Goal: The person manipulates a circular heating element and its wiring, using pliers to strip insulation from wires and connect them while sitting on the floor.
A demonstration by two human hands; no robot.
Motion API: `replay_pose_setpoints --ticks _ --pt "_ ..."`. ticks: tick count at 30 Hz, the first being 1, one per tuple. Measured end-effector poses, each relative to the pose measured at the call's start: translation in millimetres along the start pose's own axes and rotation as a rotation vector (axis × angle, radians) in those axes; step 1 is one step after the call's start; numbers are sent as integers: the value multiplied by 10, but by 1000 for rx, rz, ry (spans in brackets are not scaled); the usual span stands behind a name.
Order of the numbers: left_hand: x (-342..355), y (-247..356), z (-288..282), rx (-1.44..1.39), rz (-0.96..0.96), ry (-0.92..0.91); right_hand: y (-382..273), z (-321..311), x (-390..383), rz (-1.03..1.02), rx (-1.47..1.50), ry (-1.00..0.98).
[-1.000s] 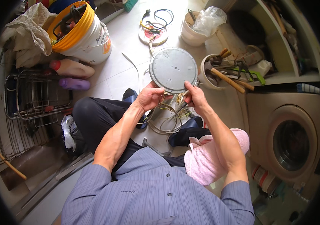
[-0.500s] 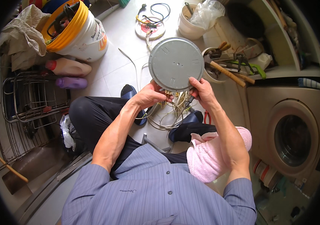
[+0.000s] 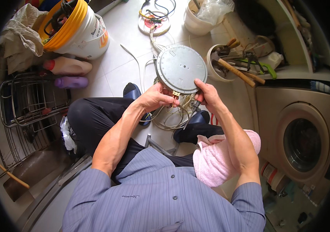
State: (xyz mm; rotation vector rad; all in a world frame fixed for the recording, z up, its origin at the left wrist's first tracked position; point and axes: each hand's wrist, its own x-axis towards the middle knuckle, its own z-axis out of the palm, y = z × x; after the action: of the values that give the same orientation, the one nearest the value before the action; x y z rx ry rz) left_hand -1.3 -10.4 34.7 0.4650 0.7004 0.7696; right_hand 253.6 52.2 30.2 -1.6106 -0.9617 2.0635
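I hold a round grey metal plate (image 3: 180, 67) before me, its flat face up with a small centre hole. My left hand (image 3: 158, 96) is closed at its lower left edge, with thumb and fingertips at a small cream connector (image 3: 176, 93) under the rim. My right hand (image 3: 207, 94) grips the right edge, thumb on top, and also holds a red-and-black tool (image 3: 198, 102), partly hidden by the fingers. Loose pale wires (image 3: 165, 122) hang and coil beneath the plate. Beyond it lies a round white item (image 3: 145, 25) with red inside and a dark cable on it.
Buckets (image 3: 96, 42) and bottles (image 3: 67, 65) stand left, beside a wire rack (image 3: 23, 104). A tool bucket (image 3: 219, 75) and a bucket with a bag (image 3: 194, 23) are ahead right, by shelves (image 3: 288, 73) and a washing machine (image 3: 273, 116). A pink towel (image 3: 215, 166) lies over my right leg.
The plate first rose and moved a little right, then came slightly lower and tilted, showing more of its rim. Both hands keep hold of it; the view has shifted slightly.
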Motion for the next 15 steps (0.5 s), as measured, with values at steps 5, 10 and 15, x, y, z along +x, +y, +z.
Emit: replay_pose_setpoints --ticks 5,10,15 --pt "37 -74 -123 -45 -27 -31 -22 26 11 22 -14 0" --pt "30 -51 -106 -69 -44 -19 -37 59 15 41 -4 20" --pt "37 -110 -152 -112 -85 35 10 55 57 150 -15 52"
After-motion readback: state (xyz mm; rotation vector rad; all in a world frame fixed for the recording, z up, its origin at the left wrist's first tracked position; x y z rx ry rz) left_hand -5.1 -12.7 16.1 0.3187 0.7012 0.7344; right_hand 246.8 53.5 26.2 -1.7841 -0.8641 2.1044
